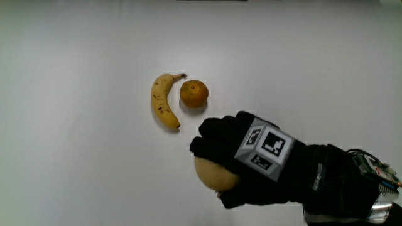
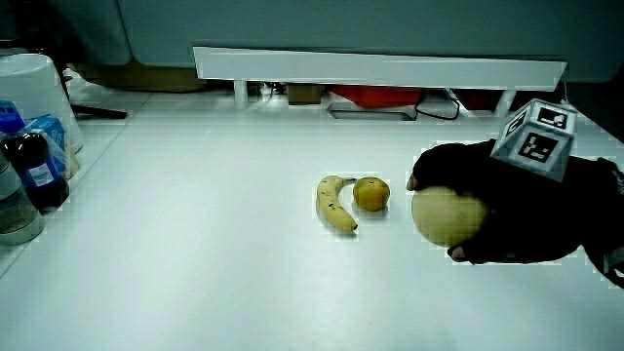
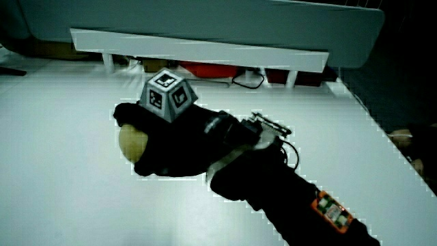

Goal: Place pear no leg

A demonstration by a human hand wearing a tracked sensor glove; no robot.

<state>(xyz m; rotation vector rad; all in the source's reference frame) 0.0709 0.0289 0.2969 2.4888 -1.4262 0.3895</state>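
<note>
A pale yellow pear (image 1: 215, 174) sits in the grasp of the black gloved hand (image 1: 251, 160), whose fingers curl over it and whose back carries a patterned cube (image 1: 264, 149). Both side views show the pear (image 2: 447, 215) (image 3: 132, 145) half covered by the hand (image 2: 502, 210) (image 3: 171, 140), low over the white table (image 1: 75, 163). I cannot tell whether the pear touches the tabletop. The hand and pear lie nearer to the person than the banana and orange.
A banana (image 1: 162, 102) and an orange (image 1: 193, 93) lie side by side on the table, also seen as the banana (image 2: 336, 203) and orange (image 2: 370, 193) in a side view. Bottles (image 2: 34, 166) and a white container (image 2: 34, 93) stand at the table's edge. A low white partition (image 2: 380, 66) closes off the table.
</note>
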